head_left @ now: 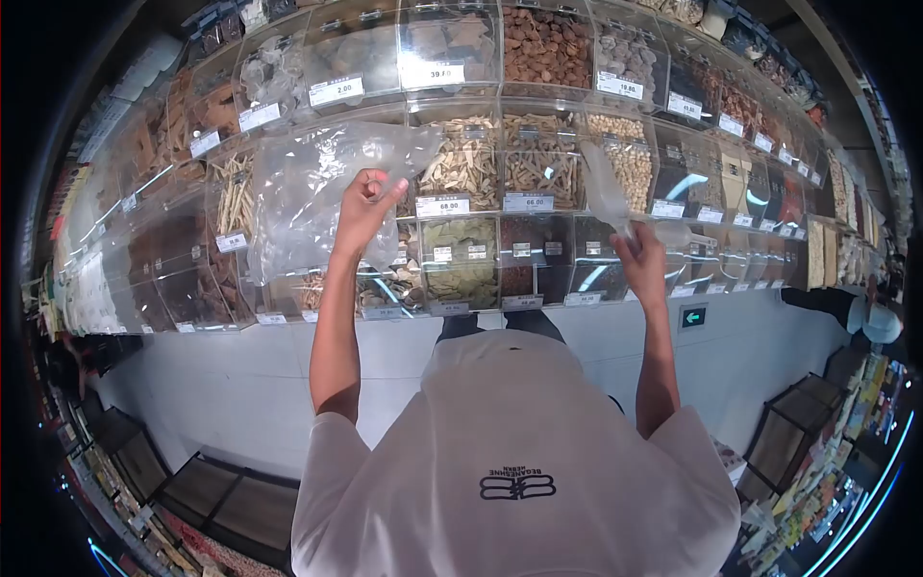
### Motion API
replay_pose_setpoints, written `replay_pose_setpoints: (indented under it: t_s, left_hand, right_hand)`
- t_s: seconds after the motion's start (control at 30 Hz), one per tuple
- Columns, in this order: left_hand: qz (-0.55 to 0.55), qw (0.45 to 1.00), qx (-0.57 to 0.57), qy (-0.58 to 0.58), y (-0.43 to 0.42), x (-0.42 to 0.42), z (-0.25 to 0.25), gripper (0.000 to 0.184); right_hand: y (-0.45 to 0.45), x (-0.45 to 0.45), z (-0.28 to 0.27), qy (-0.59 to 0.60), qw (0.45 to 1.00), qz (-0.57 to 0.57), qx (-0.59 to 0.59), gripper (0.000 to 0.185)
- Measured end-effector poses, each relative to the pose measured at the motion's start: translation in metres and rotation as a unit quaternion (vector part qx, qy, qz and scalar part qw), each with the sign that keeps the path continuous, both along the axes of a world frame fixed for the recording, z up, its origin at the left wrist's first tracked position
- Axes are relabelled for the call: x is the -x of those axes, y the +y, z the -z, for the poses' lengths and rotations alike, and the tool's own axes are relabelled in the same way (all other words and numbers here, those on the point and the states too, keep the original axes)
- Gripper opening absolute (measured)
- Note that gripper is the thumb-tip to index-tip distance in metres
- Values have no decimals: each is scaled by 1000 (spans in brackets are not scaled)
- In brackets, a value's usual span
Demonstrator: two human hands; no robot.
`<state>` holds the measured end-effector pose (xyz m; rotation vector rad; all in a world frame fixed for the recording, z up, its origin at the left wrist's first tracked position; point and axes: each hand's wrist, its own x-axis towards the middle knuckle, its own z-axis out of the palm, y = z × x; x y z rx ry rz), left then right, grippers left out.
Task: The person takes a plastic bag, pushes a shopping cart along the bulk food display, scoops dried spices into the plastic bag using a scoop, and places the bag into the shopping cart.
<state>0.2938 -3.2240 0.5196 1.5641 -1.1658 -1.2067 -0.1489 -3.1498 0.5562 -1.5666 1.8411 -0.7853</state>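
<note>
My left hand (370,207) is closed on the edge of a clear plastic bag (312,197), thumb and fingers pinched together. The bag hangs spread out to the left over the bins, wrinkled and shiny, with no contents visible inside. My right hand (640,258) is wrapped round the lower end of a translucent plastic scoop (603,183), which points up and away. The scoop's blade lies in front of a bin of pale round pieces (627,168). Between my hands are a bin of pale dried slices (460,159) and a bin of short tan sticks (541,163).
Tiered clear bins with price labels (442,206) curve across the front. A bin of reddish-brown pieces (548,48) stands in the back row, one of greenish leaves (461,260) in the front row. A floor sign with a green arrow (692,317) lies right of me.
</note>
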Motion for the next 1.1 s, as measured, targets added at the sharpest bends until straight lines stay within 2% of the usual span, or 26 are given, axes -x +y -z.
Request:
replay_pose_setpoints:
  t_s: [0.07,0.1,0.17,0.23,0.37,0.43,0.5,0.53,0.63,0.67,0.73,0.8,0.9,0.97,1.0,1.1]
  left_hand:
    - [-2,997,-19,71,-1,1,-4,26]
    - [-3,994,-27,106,-1,3,-9,22]
    - [-9,990,-58,127,4,18,-19,19]
    - [-2,988,-65,143,4,33,-24,18]
    - [43,984,-43,170,16,65,13,18]
    - [24,971,-53,233,17,86,11,19]
    - [-35,936,-96,336,17,102,0,20]
    - [-63,930,-122,342,15,100,4,18]
    - [-68,896,-117,422,13,78,18,19]
    - [-88,898,-102,419,11,73,16,17]
    - [-129,899,-73,412,9,67,12,13]
    - [-172,902,-50,394,7,68,-6,13]
    - [-188,917,-39,349,1,71,-31,13]
    - [-188,930,-32,315,0,79,-47,14]
    - [-170,936,-20,309,-2,78,-48,14]
    - [-140,951,14,277,-3,76,-51,16]
  right_hand:
    - [8,-1,19,-61,998,17,23,29]
    - [13,-3,24,-70,997,26,-8,28]
    - [20,-19,31,-88,993,46,-65,26]
    - [17,-53,37,-154,986,28,-54,25]
    - [-11,-160,28,-391,919,-45,-33,36]
    - [-29,-195,19,-302,951,-49,-48,42]
    - [-46,-213,39,-334,940,-67,0,32]
    - [-54,-217,51,-348,934,-76,25,28]
    - [-67,-208,73,-378,925,-27,-20,24]
    - [-69,-199,48,-413,902,22,-124,22]
    - [-76,-182,49,-494,862,92,-70,20]
    - [-83,-164,67,-494,858,141,4,17]
    - [-99,-109,94,-259,960,78,72,15]
    - [-106,-72,67,-141,984,16,112,21]
    - [-111,-58,19,-123,984,-9,125,25]
    - [-142,-5,-43,71,990,-108,54,36]
